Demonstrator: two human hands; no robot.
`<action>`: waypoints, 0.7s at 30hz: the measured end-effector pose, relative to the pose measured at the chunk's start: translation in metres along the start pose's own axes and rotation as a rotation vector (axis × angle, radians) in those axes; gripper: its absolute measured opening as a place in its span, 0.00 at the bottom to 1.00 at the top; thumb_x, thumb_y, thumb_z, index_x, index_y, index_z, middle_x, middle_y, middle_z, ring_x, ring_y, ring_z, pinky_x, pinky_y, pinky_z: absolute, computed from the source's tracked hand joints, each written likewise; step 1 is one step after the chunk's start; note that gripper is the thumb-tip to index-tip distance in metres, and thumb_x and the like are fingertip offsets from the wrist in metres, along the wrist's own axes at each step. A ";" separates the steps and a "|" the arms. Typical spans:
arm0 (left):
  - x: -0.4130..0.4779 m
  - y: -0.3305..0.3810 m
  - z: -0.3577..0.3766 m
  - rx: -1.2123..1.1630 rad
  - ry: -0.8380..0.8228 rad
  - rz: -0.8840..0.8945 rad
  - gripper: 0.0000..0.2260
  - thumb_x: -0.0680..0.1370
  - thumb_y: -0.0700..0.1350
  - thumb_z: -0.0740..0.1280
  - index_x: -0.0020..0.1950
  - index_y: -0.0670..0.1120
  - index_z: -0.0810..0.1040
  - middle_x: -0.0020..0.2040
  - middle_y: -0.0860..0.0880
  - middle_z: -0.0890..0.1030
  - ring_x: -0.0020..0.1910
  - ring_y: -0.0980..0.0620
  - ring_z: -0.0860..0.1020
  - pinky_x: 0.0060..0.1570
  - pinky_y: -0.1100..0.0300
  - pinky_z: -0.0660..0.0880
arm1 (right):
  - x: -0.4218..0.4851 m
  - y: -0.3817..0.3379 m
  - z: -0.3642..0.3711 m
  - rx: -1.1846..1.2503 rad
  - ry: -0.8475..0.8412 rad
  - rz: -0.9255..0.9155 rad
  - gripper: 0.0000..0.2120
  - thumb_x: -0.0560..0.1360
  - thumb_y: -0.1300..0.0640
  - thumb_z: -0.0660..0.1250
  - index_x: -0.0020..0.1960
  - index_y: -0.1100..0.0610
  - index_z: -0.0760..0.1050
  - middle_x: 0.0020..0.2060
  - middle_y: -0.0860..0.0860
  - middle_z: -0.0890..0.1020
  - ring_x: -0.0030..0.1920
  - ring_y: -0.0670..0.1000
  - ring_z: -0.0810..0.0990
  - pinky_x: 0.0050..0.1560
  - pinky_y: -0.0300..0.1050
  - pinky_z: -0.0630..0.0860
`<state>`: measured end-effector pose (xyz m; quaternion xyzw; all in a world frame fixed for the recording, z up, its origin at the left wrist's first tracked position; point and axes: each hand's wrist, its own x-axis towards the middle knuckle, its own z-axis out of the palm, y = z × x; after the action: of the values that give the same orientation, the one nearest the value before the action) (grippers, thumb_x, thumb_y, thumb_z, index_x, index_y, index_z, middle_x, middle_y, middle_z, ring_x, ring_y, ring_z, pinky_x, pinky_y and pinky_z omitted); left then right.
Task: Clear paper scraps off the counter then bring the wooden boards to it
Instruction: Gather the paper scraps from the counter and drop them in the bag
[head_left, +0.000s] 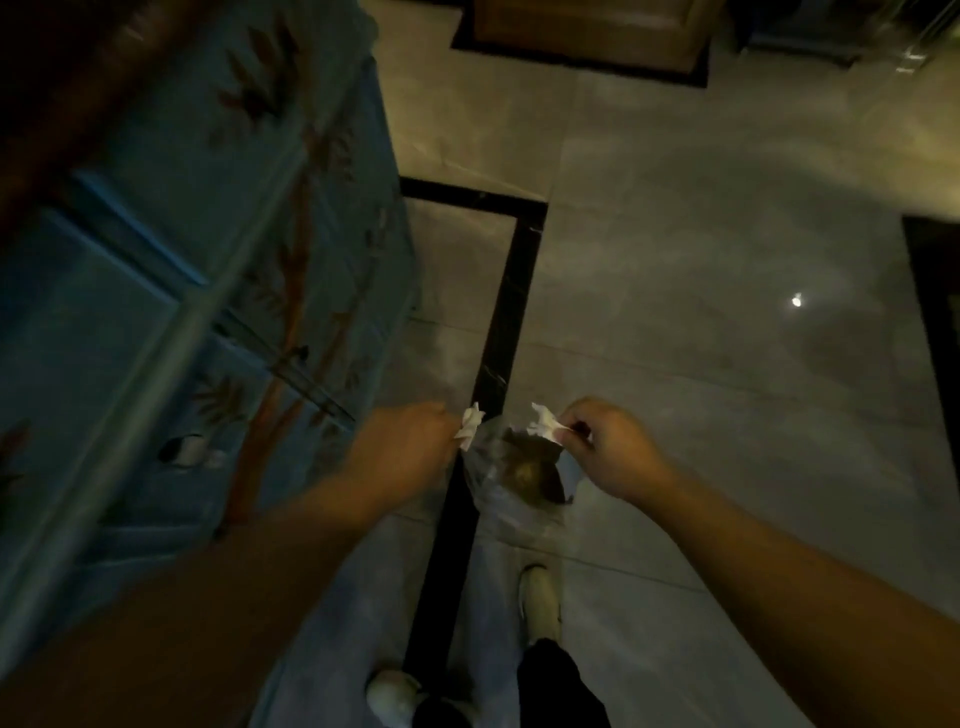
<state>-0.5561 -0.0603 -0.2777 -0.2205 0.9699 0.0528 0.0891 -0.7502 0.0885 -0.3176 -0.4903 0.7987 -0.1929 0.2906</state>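
— Head view: what were the hands doing?
— The left hand pinched one white paper scrap, the right hand another scrap.
— Together?
— Apart, with a clear plastic bag hanging between them, holding something dark; a blue painted cabinet stood left of the left hand.
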 end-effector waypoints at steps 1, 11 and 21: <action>0.017 0.006 0.017 -0.006 -0.013 -0.006 0.07 0.73 0.48 0.71 0.41 0.44 0.81 0.40 0.45 0.82 0.37 0.43 0.83 0.29 0.57 0.66 | 0.004 0.018 0.007 0.015 0.026 0.035 0.02 0.77 0.56 0.67 0.46 0.52 0.77 0.41 0.48 0.74 0.40 0.48 0.73 0.42 0.42 0.68; 0.134 0.047 0.261 -0.180 0.061 0.104 0.06 0.73 0.42 0.68 0.43 0.41 0.81 0.35 0.42 0.83 0.32 0.44 0.82 0.32 0.56 0.78 | 0.063 0.205 0.147 0.099 0.048 0.326 0.04 0.78 0.54 0.66 0.45 0.53 0.74 0.39 0.48 0.74 0.37 0.44 0.73 0.36 0.39 0.67; 0.169 0.058 0.426 -0.416 -0.272 -0.154 0.08 0.78 0.41 0.62 0.55 0.42 0.77 0.52 0.41 0.80 0.51 0.41 0.79 0.51 0.46 0.76 | 0.093 0.290 0.270 0.207 -0.046 0.449 0.03 0.78 0.54 0.66 0.46 0.52 0.75 0.41 0.49 0.77 0.38 0.42 0.74 0.39 0.38 0.69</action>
<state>-0.6678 -0.0191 -0.7244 -0.2981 0.8977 0.2731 0.1752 -0.8006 0.1282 -0.7194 -0.2727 0.8568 -0.1929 0.3930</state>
